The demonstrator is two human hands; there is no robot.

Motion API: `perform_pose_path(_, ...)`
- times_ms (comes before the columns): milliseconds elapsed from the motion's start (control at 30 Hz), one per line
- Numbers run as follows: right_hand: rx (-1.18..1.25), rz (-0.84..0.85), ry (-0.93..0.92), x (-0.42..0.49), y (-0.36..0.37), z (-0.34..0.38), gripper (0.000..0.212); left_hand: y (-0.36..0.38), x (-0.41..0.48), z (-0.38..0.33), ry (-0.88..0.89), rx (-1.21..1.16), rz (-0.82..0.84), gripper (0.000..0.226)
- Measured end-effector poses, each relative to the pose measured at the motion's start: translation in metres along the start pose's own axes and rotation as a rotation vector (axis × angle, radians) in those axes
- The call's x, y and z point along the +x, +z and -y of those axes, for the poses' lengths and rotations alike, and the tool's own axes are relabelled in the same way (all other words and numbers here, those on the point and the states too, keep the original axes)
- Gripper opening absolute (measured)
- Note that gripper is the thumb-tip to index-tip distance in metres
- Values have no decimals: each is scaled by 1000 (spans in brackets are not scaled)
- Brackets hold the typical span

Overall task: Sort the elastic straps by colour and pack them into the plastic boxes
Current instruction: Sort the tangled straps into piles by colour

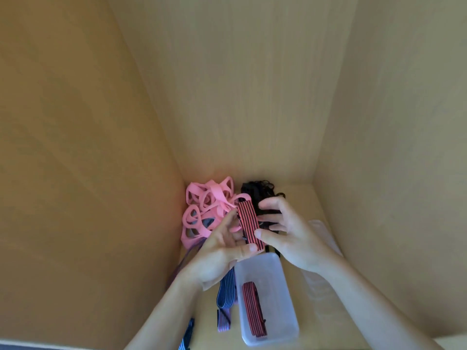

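While left hand (214, 256) and right hand (290, 238) both pinch the folded red-striped strap (249, 223) (long axis far-to-near), the plastic box (276, 296) lies directly nearer.

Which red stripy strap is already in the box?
The red strap lying flat in the clear box, nearest the camera. The other red strap is outside the box, pinched between the left hand and right hand.

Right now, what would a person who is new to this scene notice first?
The left hand and right hand pinch a folded red-and-black striped elastic strap by the far end of a translucent plastic box holding a similar strap. Behind them, a bright pink pile of elastic loops fills the back left corner.
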State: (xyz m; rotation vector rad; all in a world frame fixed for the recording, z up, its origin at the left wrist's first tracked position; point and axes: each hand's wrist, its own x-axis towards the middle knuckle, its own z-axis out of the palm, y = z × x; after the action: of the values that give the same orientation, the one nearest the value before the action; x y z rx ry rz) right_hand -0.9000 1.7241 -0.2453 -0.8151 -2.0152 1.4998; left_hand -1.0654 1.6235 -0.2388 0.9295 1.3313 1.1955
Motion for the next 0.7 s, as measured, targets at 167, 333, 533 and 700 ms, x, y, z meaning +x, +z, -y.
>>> perform_pose_path(167, 243, 81, 236, -9, 8, -24, 59, -4, -13, 33, -106, -44, 93, 88)
perform_pose_path(333, 277, 139, 334, -26, 15, -38, 45, -2, -25, 54, -139, 28, 139, 96)
perform_pose_path(533, 335, 83, 399, -45, 26, -49, 40, 2, -39, 78, -190, 100, 63, 87)
perform_pose_path(700, 325, 62, 516, -57, 33, -57, 40, -9, -57, 90, -52, 635, -169, 89)
